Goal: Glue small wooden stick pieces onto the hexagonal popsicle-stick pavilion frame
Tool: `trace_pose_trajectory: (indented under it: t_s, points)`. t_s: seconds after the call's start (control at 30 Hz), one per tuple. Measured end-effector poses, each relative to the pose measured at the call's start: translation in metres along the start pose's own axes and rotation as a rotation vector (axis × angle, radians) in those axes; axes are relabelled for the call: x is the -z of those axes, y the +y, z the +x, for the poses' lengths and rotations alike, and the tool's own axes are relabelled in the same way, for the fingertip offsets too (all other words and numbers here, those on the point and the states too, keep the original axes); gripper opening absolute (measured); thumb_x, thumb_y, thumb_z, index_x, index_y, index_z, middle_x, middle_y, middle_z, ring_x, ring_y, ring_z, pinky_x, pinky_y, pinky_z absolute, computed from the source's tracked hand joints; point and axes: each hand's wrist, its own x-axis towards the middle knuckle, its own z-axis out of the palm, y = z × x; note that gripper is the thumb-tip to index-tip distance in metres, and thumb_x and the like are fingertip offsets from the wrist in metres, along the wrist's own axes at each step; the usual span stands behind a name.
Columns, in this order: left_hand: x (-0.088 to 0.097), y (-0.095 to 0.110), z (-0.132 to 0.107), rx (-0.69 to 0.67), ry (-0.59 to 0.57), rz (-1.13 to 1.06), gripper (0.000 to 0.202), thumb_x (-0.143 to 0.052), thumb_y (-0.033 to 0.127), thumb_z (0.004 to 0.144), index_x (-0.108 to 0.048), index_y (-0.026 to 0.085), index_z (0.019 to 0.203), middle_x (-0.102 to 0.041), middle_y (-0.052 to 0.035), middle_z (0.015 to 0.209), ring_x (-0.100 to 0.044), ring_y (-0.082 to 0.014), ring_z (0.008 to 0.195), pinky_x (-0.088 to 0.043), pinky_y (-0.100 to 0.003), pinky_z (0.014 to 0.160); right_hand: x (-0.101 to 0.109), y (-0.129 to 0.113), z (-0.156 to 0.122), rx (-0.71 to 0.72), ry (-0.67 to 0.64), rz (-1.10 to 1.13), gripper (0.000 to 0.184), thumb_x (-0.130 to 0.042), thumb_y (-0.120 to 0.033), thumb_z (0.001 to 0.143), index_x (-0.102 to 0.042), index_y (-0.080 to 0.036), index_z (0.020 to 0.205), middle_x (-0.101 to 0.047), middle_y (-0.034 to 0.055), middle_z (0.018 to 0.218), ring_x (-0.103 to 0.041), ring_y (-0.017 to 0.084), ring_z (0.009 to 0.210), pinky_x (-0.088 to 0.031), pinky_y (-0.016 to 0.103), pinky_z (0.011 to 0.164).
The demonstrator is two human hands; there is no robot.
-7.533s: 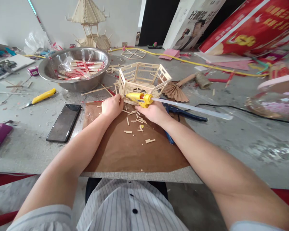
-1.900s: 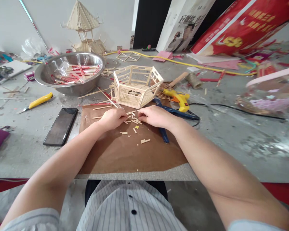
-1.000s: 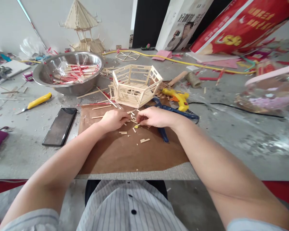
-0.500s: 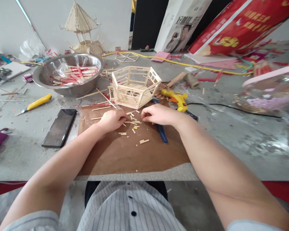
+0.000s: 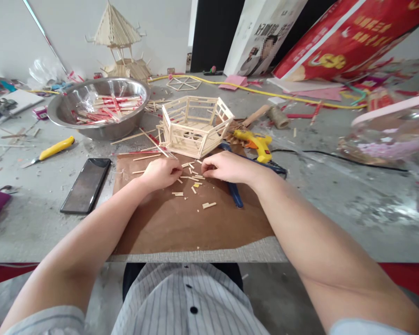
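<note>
Both hands rest on a brown paper sheet [image 5: 181,223] among several short wooden stick pieces [image 5: 192,178]. My left hand [image 5: 160,173] lies curled, fingers closed against the paper beside the pieces; whether it holds one is hidden. My right hand [image 5: 226,166] pinches down on the stick pieces with its fingertips together. Just beyond them stands a hexagonal stick frame [image 5: 193,124]. A yellow glue gun [image 5: 256,142] lies to the right of the frame, untouched.
A steel bowl [image 5: 99,128] of red-wrapped chopsticks sits back left, a stick pagoda [image 5: 120,39] behind it. A black phone [image 5: 86,184] and yellow-handled knife [image 5: 54,150] lie left. Blue-handled pliers [image 5: 235,195] and a black cable [image 5: 335,157] lie right. Red boards lean at the back.
The glue gun, held in my right hand 7.5 s ago, now lies on the table. Both hands have dropped to the stick pieces; the right fingertips shifted slightly over them.
</note>
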Motion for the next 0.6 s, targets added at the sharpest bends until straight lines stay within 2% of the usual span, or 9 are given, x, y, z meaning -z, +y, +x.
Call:
trace_pose_trajectory:
  t_s: [0.23,0.6]
  points:
    - [0.003,0.0,0.0,-0.062,-0.027,-0.002,0.023,-0.044,0.027,0.078,-0.066,0.021,0.083,-0.068,-0.0014,0.083,-0.06,-0.0154,0.077,-0.043,-0.026,0.067,-0.006,-0.005,0.003,0.018,-0.022,-0.029,0.011,-0.054,-0.021,0.073,-0.065,-0.019,0.076,-0.066,0.0014,0.073,-0.056,0.012,0.067,-0.036,0.021,0.06]
    - [0.001,0.0,-0.001,-0.091,-0.058,0.008,0.023,-0.044,0.025,0.077,-0.066,0.022,0.084,-0.068,-0.0005,0.085,-0.059,-0.0148,0.077,-0.043,-0.025,0.068,-0.015,-0.012,0.006,0.038,-0.004,-0.122,0.014,-0.051,-0.022,0.075,-0.064,-0.019,0.081,-0.067,0.0054,0.082,-0.059,0.015,0.074,-0.035,0.023,0.061]
